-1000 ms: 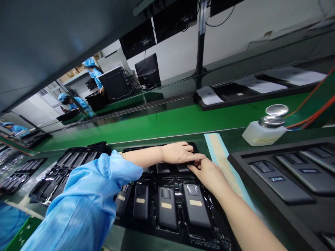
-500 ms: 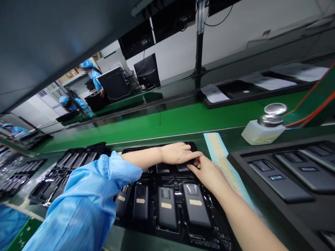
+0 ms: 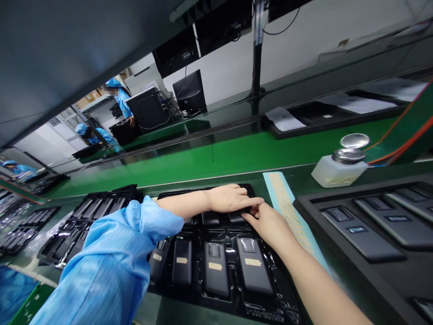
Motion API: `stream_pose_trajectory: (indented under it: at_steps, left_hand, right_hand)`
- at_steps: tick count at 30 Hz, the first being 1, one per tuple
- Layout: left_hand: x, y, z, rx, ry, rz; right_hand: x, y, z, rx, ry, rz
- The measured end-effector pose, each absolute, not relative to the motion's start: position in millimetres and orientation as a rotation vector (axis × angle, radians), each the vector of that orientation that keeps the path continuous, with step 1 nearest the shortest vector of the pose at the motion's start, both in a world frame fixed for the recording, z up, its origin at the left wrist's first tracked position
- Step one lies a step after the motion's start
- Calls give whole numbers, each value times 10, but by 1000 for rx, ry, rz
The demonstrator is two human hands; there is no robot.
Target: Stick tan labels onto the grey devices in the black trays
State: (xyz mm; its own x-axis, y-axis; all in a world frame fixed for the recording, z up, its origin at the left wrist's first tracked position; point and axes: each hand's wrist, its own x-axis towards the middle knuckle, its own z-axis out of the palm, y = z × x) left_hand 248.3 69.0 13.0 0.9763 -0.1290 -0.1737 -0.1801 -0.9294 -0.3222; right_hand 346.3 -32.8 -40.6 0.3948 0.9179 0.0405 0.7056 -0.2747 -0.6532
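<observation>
Case under the hands: a dark case (image 3: pixel 236 218) sits in the back row of the black plastic tray (image 3: pixel 255 312), towards its right end; only its near end shows.
Left hand: the left hand (image 3: pixel 227 198) lies palm down over that end of the back row, index finger stretched out, the others bent.
Right hand: the right hand (image 3: pixel 270 223) comes in from the right, its fingers meeting the left ones just above the case; whether either hand grips something between the fingertips is hidden, so I cannot tell.
Weight and stiffness: the case looks like hard plastic, probably light to moderate and stiff enough not to bend under a press.
Surface: matt, so likely not very slippery, though the glossy windows on the front-row cases (image 3: pixel 216 284) would probably take smudges or scratches.
Where to hold: best by the long side edges, clear of the window and the tan stickers (image 3: pixel 215 266) seen on the front row.
Tray: thin, moulded and shiny, likely to flex; steadying it by the rim seems wise.
Sticker strip: the blue strip (image 3: pixel 287 207) beside the tray looks thin and limp, its pieces probably tacky, so best taken by an edge.
Nearby: a white bottle (image 3: pixel 339 171) stands on the worktop (image 3: pixel 189 309).
</observation>
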Motion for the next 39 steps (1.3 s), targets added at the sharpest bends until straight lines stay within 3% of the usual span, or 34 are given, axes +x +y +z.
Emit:
stream_pose_trajectory:
  at_steps: [39]
  left_hand:
    - [2271,749,-80,-3112,-120,207]
  right_hand:
    - [3489,-327,-479,-1900,-1333,518]
